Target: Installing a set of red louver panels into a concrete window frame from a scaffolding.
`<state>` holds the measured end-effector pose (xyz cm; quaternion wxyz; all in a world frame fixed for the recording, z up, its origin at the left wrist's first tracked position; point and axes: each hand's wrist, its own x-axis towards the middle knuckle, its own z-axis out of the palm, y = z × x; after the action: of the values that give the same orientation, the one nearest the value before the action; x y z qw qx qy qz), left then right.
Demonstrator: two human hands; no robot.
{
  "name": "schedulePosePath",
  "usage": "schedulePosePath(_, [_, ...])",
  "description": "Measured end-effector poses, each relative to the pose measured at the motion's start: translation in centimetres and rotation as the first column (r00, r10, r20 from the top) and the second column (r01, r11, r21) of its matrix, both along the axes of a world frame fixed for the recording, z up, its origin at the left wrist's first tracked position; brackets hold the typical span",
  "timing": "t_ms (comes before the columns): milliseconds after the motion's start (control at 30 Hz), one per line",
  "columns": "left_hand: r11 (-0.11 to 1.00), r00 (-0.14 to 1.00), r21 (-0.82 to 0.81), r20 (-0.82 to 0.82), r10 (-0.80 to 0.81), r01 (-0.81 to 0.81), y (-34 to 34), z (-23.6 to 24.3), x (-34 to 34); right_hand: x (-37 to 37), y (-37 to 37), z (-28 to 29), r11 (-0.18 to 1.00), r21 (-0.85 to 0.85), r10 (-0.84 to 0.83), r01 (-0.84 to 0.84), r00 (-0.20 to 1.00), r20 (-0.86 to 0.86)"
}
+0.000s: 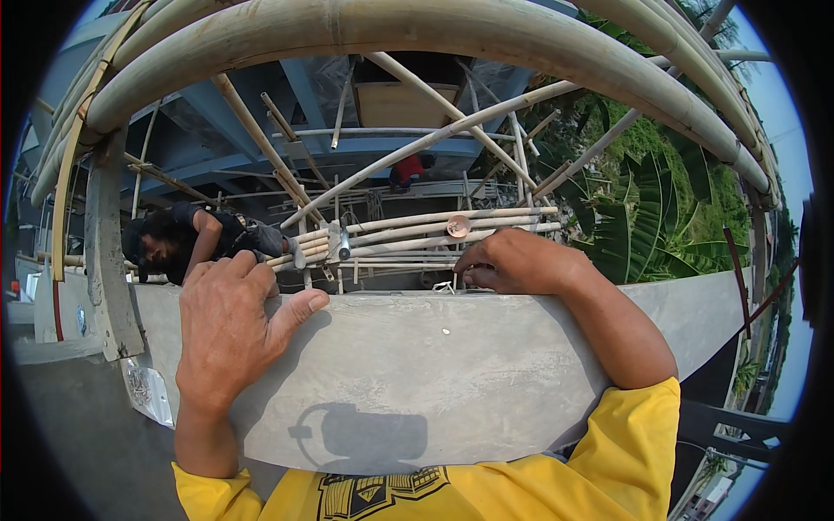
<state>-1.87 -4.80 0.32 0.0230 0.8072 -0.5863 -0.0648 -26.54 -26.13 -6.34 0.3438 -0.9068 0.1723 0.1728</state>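
A smooth grey concrete wall top (391, 365) spans the width in front of me. My left hand (234, 321) is hooked over its far edge, fingers bent down on the far side and thumb stretched along the top. At the same edge, further right, my right hand (517, 260) hangs over with its fingers curled downward and drawn together. Whatever they hold, if anything, is hidden. A small white scrap (444, 287) shows just left of these fingertips. One pale speck (446, 331) lies on the wall top.
Thick bamboo poles (417, 30) arch across above the wall. Below stands bamboo scaffolding (417, 230) with an orange-pink bowl (459, 227) on it. A co-worker in dark clothes (187, 234) is close beyond my left hand; another person in red (406, 171) is farther off. Banana leaves (638, 208) grow right.
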Motion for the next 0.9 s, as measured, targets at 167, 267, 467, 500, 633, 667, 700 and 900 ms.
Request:
schedulePosePath(167, [1.0, 1.0, -0.017, 0.001, 0.0, 0.0, 0.07, -0.16, -0.04, -0.06, -0.02, -0.06, 1.0, -0.004, 0.009, -0.009, 1.0, 0.017])
schedulePosePath(267, [1.0, 1.0, -0.001, -0.003, 0.003, -0.003, 0.07, -0.04, -0.09, -0.07, 0.03, -0.03, 1.0, -0.003, 0.003, -0.003, 1.0, 0.012])
schedulePosePath(467, [0.994, 0.996, -0.087, 0.063, -0.062, 0.067, 0.05, -0.31, -0.04, -0.16, -0.05, -0.29, 1.0, -0.019, 0.014, -0.014, 1.0, 0.027])
schedulePosePath(500, [0.994, 0.996, -0.091, 0.061, -0.06, 0.065, 0.05, -0.36, -0.03, -0.21, -0.07, -0.35, 1.0, -0.018, 0.015, -0.014, 1.0, 0.026])
schedulePosePath(633, [0.993, 0.996, -0.097, 0.058, -0.062, 0.067, 0.07, -0.34, -0.04, -0.18, 0.04, -0.17, 1.0, -0.016, -0.001, 0.001, 1.0, 0.018])
schedulePosePath(667, [0.993, 0.996, -0.097, 0.058, -0.062, 0.067, 0.05, -0.32, -0.04, -0.17, 0.06, -0.11, 1.0, -0.016, -0.011, 0.011, 1.0, 0.008])
schedulePosePath(700, [0.994, 0.996, -0.092, 0.059, -0.061, 0.066, 0.02, -0.3, -0.05, -0.13, 0.06, -0.07, 1.0, -0.016, -0.011, 0.011, 1.0, 0.008])
schedulePosePath(900, [0.993, 0.995, -0.094, 0.068, -0.072, 0.078, 0.04, -0.3, 0.01, -0.12, 0.06, -0.13, 0.999, -0.036, 0.003, -0.003, 1.0, 0.005])
